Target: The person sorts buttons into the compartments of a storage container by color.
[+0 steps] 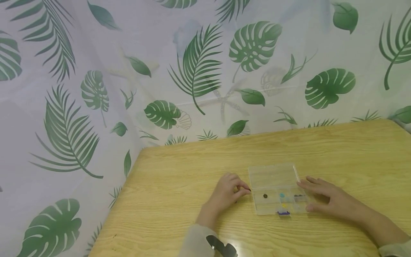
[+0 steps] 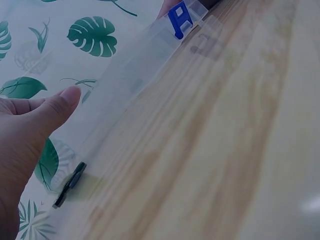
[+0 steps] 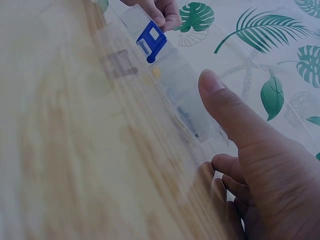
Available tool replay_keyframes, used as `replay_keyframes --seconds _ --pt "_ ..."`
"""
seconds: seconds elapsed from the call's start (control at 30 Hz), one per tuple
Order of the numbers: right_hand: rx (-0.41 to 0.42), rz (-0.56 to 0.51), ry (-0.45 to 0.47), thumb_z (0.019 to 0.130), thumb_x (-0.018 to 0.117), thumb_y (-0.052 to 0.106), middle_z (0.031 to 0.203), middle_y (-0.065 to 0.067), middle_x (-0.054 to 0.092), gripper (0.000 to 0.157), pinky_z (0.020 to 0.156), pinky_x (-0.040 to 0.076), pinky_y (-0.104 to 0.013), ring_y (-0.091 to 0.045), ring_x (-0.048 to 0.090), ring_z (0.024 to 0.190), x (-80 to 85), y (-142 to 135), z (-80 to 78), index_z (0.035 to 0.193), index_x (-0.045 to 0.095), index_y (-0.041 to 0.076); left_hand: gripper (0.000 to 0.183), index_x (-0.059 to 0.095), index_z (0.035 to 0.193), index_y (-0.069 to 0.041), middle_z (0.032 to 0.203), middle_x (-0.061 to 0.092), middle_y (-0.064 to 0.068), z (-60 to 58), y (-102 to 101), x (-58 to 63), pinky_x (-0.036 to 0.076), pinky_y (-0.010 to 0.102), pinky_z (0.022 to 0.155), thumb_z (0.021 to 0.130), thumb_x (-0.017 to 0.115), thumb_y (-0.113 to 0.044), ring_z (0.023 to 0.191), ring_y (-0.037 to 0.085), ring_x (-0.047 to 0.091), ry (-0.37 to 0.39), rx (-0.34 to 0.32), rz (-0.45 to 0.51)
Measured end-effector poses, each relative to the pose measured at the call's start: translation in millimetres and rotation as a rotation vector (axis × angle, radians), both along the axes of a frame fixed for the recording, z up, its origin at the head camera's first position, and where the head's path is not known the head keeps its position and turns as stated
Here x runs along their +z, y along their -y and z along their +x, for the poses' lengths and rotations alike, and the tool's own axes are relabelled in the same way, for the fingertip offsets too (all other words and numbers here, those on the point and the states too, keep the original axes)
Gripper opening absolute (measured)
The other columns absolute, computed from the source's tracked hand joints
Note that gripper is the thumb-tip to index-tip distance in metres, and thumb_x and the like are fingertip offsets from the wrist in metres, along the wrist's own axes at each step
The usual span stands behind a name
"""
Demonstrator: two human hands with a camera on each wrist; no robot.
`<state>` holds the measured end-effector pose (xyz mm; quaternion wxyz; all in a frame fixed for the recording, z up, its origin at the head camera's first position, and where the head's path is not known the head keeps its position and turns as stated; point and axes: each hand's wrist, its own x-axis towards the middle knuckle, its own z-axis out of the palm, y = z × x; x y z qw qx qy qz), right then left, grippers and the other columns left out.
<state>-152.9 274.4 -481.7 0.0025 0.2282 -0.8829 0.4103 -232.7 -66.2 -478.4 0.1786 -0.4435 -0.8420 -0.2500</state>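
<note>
A clear plastic compartment box [image 1: 266, 208] lies on the table with its lid [image 1: 272, 175] folded back and a blue latch [image 1: 283, 213] at its front. Beside the box's left edge, my left hand [image 1: 226, 191] pinches a small dark piece [image 1: 249, 190] between thumb and fingertips. Under that hand a dark disc [image 2: 70, 185] shows edge-on in the left wrist view. My right hand [image 1: 337, 200] has its fingers spread at the box's right end. Inside the box are a dark round button [image 1: 265, 196], a teal piece [image 1: 282, 195], yellow bits [image 1: 284, 205] and dark pieces [image 1: 298, 195].
The wood-grain table [image 1: 173, 178] extends around the box on all sides. A white leaf-printed cloth [image 1: 205, 71] hangs behind the table and along its left side. A dark strap [image 1: 221, 246] shows at the left sleeve.
</note>
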Motion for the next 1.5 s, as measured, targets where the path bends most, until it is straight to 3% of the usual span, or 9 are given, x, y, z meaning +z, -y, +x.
replay_keyframes --seconds 0.17,0.33,0.57,0.97,1.23,1.37,1.5 --pt "0.008 -0.006 0.006 0.083 0.072 0.02 0.145 -0.031 0.032 0.063 0.088 0.019 -0.077 -0.064 0.019 0.127 0.2 -0.7 0.6 0.14 0.047 0.018 0.009 0.072 0.084 -0.019 0.073 0.056 -0.009 1.2 -14.4 0.2 0.035 0.013 0.071 0.08 0.075 -0.027 0.071 0.005 0.044 -0.053 -0.037 0.021" --pt "0.006 -0.006 0.001 0.082 0.073 0.019 0.145 -0.031 0.032 0.063 0.088 0.018 -0.078 -0.064 0.02 0.127 -0.4 -1.1 0.9 0.14 0.047 0.019 0.008 0.072 0.084 -0.02 0.074 0.056 -0.009 4.7 -27.9 2.5 0.034 0.012 0.071 0.081 0.075 -0.026 0.072 0.006 0.043 -0.041 -0.05 0.033" --pt "0.001 0.007 0.001 0.083 0.072 0.021 0.145 -0.031 0.032 0.063 0.088 0.02 -0.077 -0.063 0.02 0.127 0.8 -1.0 0.4 0.141 0.046 0.02 0.011 0.072 0.085 -0.019 0.074 0.055 -0.009 6.0 -36.3 3.0 0.032 0.01 0.069 0.08 0.075 -0.028 0.071 0.005 0.041 -0.08 -0.053 0.026" --pt "-0.002 0.01 -0.009 0.082 0.073 0.022 0.144 -0.032 0.033 0.064 0.087 0.02 -0.078 -0.065 0.021 0.125 2.2 0.3 1.1 0.14 0.047 0.019 0.016 0.072 0.087 -0.017 0.074 0.054 -0.007 6.7 -33.4 1.7 0.034 0.011 0.07 0.078 0.075 -0.03 0.072 0.006 0.042 -0.101 -0.039 0.017" --pt "-0.002 -0.004 0.007 0.082 0.073 0.02 0.144 -0.032 0.032 0.063 0.087 0.017 -0.079 -0.065 0.018 0.126 1.4 0.2 0.9 0.14 0.047 0.018 0.017 0.072 0.084 -0.017 0.073 0.056 -0.008 5.5 -25.6 -3.0 0.038 0.012 0.071 0.076 0.078 -0.031 0.071 0.006 0.047 -0.174 -0.008 0.03" --pt "0.004 0.008 -0.003 0.082 0.073 0.02 0.144 -0.031 0.033 0.064 0.088 0.018 -0.078 -0.065 0.02 0.125 -1.1 -0.2 0.1 0.14 0.047 0.019 0.016 0.072 0.084 -0.017 0.074 0.057 -0.007 6.2 -20.0 -5.1 0.037 0.012 0.072 0.077 0.078 -0.03 0.073 0.006 0.047 -0.15 -0.001 0.044" --pt "0.004 0.027 -0.022 0.081 0.074 0.021 0.144 -0.031 0.034 0.066 0.088 0.019 -0.077 -0.064 0.022 0.125 -2.5 -1.6 -0.5 0.141 0.046 0.02 0.015 0.072 0.085 -0.015 0.077 0.057 -0.007 8.4 -13.0 -4.1 0.037 0.011 0.071 0.079 0.077 -0.027 0.074 0.007 0.047 -0.077 -0.001 0.076"
